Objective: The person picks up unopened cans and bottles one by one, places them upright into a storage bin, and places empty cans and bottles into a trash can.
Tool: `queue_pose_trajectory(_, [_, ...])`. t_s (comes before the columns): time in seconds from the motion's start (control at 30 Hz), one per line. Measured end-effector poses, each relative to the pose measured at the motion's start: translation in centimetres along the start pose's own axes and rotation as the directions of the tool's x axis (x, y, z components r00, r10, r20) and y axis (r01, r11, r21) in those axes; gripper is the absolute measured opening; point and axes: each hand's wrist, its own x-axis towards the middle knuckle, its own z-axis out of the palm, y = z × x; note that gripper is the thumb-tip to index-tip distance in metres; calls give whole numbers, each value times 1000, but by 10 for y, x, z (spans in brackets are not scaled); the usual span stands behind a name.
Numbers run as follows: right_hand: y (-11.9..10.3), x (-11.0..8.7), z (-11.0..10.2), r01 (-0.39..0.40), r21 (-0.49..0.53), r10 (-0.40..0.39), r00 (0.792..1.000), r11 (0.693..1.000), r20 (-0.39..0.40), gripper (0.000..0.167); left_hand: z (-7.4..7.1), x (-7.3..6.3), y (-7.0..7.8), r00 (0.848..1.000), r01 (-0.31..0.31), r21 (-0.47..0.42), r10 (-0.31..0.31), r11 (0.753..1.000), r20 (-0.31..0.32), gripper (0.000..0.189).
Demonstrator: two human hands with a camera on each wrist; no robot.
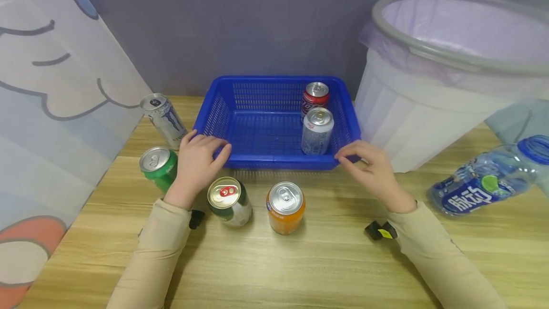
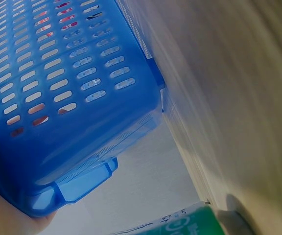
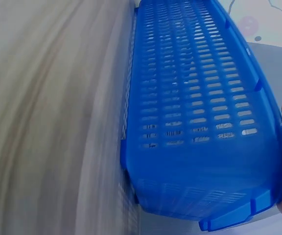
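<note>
A blue plastic basket (image 1: 274, 158) stands on the wooden table; inside, on its right side, are a red can (image 1: 316, 94) and a silver-white can (image 1: 317, 132). My left hand (image 1: 199, 161) grips the rim at its front left corner, and my right hand (image 1: 369, 168) pinches the front right corner. In the left wrist view, the basket's slotted wall (image 2: 72, 98) fills the upper left. The right wrist view shows the basket (image 3: 199, 147) from its other corner. Near my left hand stand a green can (image 1: 160, 166) and a dark green can with a gold top (image 1: 229, 201).
An orange can (image 1: 285, 209) stands in front of the basket. A tall white-purple can (image 1: 165, 120) is at the left. To the right are a white lined bin (image 1: 399, 104) and a clear bottle with a blue cap (image 1: 484, 180). A grey wall (image 1: 214, 23) rises behind.
</note>
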Motion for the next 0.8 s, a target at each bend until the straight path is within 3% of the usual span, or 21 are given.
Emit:
queue_pose_trajectory(0.27, [-10, 1, -1, 27, 48, -31, 996, 998, 79, 12, -1, 1, -2, 1000, 7, 1, -7, 1000, 5, 35])
queue_pose_trajectory(0.43, [-15, 2, -3, 60, 67, -70, 984, 996, 164, 5, -1, 1, -2, 1000, 1, -6, -1, 1000, -5, 34])
queue_pose_trajectory(0.63, [-22, 3, -5, 165, 86, -183, 944, 982, 275, 11, -1, 1, -1, 1000, -4, -14, 3, 1000, -9, 34])
queue_pose_trajectory(0.8, [-25, 3, -7, 170, 88, -191, 907, 981, 376, 5, 0, 0, -1, 1000, 0, -14, 0, 1000, -2, 34])
